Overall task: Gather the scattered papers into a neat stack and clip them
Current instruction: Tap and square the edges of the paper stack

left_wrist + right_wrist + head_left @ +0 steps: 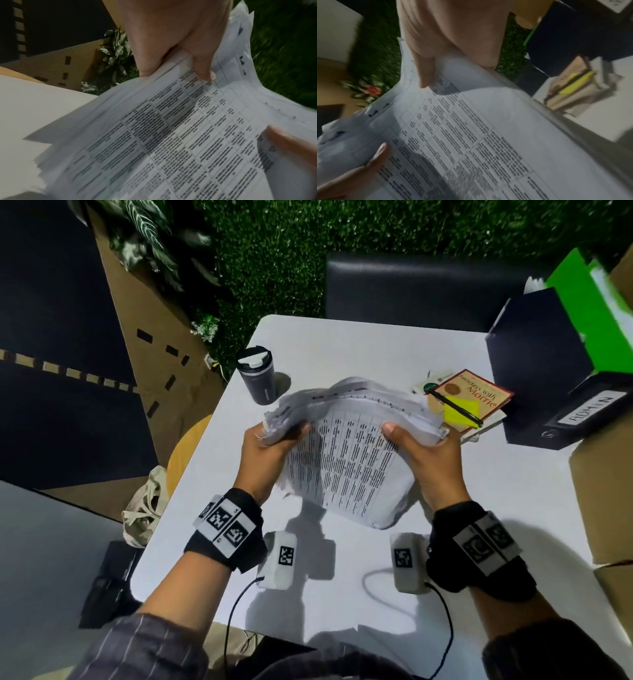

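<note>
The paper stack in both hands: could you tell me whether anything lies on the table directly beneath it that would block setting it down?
Nothing visible does. The table beneath the paper stack held by the left hand and right hand is bare.

Both hands [263, 453] [428, 460] raised, fingers curled

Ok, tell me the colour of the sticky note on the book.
Bright yellow sticky note, lying under a black pen; the head view shows it best.

Dark tumbler [257, 378], book [470, 395] under pen [455, 409], "ADMIN" binder [561, 378] on table [359, 344].
</note>
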A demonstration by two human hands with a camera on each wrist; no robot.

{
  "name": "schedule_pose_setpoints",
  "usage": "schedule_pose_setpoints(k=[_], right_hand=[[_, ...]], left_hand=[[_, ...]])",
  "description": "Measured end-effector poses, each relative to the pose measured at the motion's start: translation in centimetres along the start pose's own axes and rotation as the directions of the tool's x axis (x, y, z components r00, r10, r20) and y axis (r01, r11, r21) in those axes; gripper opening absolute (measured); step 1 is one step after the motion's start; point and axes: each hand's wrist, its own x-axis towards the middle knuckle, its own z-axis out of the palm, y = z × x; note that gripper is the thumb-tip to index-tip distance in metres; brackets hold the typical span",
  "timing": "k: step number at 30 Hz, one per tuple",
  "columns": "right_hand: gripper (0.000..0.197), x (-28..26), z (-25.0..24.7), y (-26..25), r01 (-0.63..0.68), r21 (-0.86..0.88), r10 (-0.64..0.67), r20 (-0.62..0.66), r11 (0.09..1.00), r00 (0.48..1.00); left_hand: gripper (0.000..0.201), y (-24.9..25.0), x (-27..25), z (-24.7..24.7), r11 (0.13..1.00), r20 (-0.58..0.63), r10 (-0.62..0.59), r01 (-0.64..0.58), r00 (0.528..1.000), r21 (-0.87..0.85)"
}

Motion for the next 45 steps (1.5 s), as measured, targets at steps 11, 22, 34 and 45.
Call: schedule_pose_setpoints(k=[11,22,34,45], right_hand=[[0.081,-1.0,-2.4,7.3,-0.329,-0.137,0.33,-0.013,0.934,0.944],[0.093,-0.6,-3.0,7.7,-0.291,-0.292,0.311,0.024,0.911,0.95],[0.044,-1.3,-3.3,7.9,-0.154,-0.632,0.324,0.163,0.76,0.932],[0.063,-1.0,-9.6,4.6,-0.193,-0.267,0.242,0.165,0.944,0.956]], left_hand=[[0.033,-3.9,-1.6,-1.4,0.961,0.024,-0.278,0.278,0.96,0.01],[0.038,-3.4,-1.9,-2.5,0.966,0.022,-0.256,0.257,0.966,-0.043],[0.065,6.8,1.1,-1.9,0.44,0.543,-0.066,-0.464,0.837,0.769],[0.014,0.8,-2.1,-6.1,0.948,0.241,-0.228,0.159,0.943,0.276]])
